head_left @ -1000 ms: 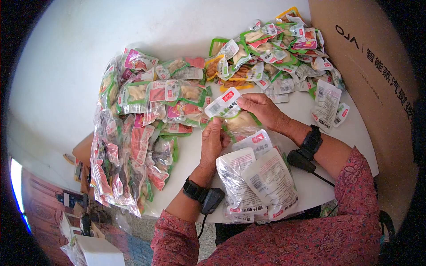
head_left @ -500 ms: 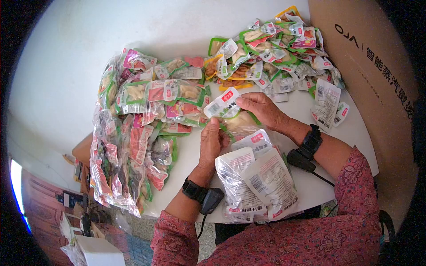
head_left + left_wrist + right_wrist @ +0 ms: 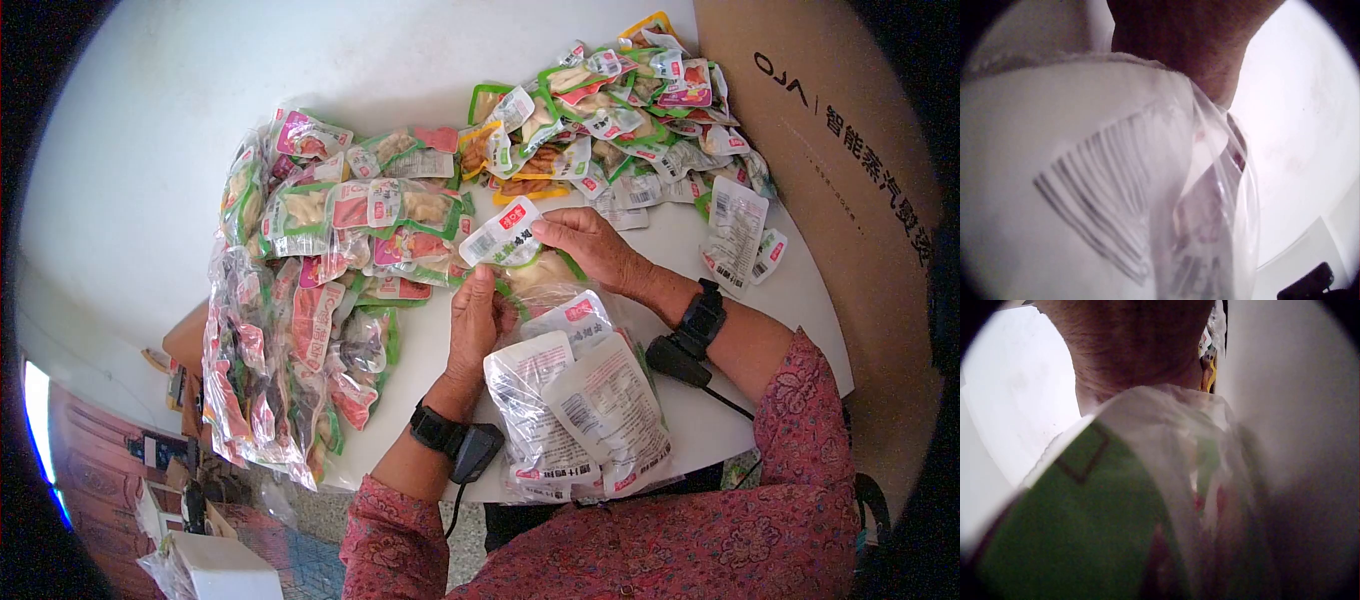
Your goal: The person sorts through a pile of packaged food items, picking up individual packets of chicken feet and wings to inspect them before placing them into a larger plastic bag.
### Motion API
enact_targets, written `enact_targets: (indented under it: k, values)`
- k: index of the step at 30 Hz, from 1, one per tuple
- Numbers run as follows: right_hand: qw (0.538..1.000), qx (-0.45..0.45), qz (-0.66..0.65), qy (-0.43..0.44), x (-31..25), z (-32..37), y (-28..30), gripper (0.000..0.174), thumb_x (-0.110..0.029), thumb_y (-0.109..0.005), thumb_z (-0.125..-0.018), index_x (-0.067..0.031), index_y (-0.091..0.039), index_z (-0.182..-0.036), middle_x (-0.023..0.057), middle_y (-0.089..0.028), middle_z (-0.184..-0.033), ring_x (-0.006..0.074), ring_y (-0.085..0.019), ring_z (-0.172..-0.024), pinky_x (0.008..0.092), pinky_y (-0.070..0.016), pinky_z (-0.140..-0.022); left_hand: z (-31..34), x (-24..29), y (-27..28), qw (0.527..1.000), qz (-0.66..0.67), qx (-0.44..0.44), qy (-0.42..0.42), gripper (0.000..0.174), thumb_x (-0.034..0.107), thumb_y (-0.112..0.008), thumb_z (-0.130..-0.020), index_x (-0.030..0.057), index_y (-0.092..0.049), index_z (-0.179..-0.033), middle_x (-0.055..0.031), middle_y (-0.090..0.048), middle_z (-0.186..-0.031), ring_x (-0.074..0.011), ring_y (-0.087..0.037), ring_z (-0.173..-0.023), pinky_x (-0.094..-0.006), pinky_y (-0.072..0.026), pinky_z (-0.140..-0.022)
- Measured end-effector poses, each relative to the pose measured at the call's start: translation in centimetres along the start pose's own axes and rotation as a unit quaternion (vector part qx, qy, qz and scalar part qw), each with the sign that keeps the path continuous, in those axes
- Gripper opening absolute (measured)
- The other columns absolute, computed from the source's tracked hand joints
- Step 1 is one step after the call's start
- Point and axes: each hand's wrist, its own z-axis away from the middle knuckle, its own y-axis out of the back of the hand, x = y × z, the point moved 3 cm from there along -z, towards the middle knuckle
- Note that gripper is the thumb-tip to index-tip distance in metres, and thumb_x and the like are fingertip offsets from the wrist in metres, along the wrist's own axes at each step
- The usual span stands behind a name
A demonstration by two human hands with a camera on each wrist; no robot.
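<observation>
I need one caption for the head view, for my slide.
Left hand and right hand hold a food packet at a clear bag's top, with more packets on the white table.

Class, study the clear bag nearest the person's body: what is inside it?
Inside the clear bag, two white printed packets partly cover another packet with a red logo. Whatever lies beneath them is hidden.

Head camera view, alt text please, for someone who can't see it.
A person's hands hold a food packet at the top of a clear bag of packets. On the white table, filled bags lie to the left and loose packets are heaped beyond; a large cardboard box stands at the right.
</observation>
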Motion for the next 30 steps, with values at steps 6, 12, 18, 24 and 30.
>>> enact_targets:
  k: [6, 12, 18, 24, 30]
  values:
    - [1.000, -0.002, 0.004, 0.012, -0.3, -0.1, -0.1, 0.030, -0.024, -0.049, -0.088, 0.0033, -0.059, -0.094, 0.0015, -0.060, -0.083, 0.0047, -0.052, -0.076, 0.0206, -0.0428, -0.068, 0.2, 0.2, -0.1, 1.000, 0.021, -0.003, 0.014, 0.034, 0.040, -0.042, -0.089, 0.0082, -0.054, -0.089, 0.0029, -0.043, -0.053, -0.0056, -0.038, -0.044, -0.0186, -0.0275, -0.040]
    - [0.956, 0.058, 0.231, 0.169, -4.5, -0.4, 1.2, 0.022, -0.021, -0.052, -0.082, -0.0004, -0.055, -0.076, 0.0085, -0.053, -0.064, 0.0162, -0.052, -0.060, 0.0313, -0.0406, -0.055, -0.4, 1.7, 0.1, 0.984, -0.095, -0.143, -0.052, 0.030, 0.025, -0.048, -0.088, 0.0061, -0.049, -0.111, 0.0004, -0.053, -0.077, -0.0057, -0.043, -0.058, -0.0195, -0.0344, -0.051]
    - [0.879, 0.193, 0.343, 0.271, -8.3, -0.4, 4.1, 0.021, -0.019, -0.053, -0.077, -0.0017, -0.049, -0.068, 0.0161, -0.051, -0.058, 0.0324, -0.053, -0.054, 0.0406, -0.0394, -0.050, 0.3, 4.9, -0.9, 0.915, -0.360, -0.141, -0.113, 0.025, 0.018, -0.056, -0.083, 0.0025, -0.056, -0.104, -0.0008, -0.054, -0.083, -0.0092, -0.050, -0.071, -0.0223, -0.0410, -0.066]
    - [0.929, 0.187, 0.240, 0.209, -9.5, -0.6, 6.5, 0.017, -0.015, -0.051, -0.084, 0.0015, -0.053, -0.080, 0.0019, -0.050, -0.060, 0.0052, -0.048, -0.048, 0.0221, -0.0371, -0.040, 1.5, 9.5, -3.3, 0.867, -0.413, -0.201, -0.194, 0.005, 0.004, -0.058, -0.080, 0.0002, -0.058, -0.082, -0.0027, -0.054, -0.077, -0.0110, -0.049, -0.073, -0.0229, -0.0396, -0.067]
    - [0.981, 0.098, 0.040, 0.165, -9.9, -0.2, 4.5, 0.015, -0.015, -0.049, -0.085, -0.0003, -0.052, -0.089, -0.0008, -0.051, -0.067, 0.0049, -0.049, -0.051, 0.0196, -0.0401, -0.043, 4.0, 13.3, -7.6, 0.828, -0.443, -0.229, -0.256, 0.005, 0.002, -0.059, -0.077, 0.0002, -0.057, -0.081, -0.0049, -0.055, -0.074, -0.0152, -0.052, -0.069, -0.0251, -0.0410, -0.063]
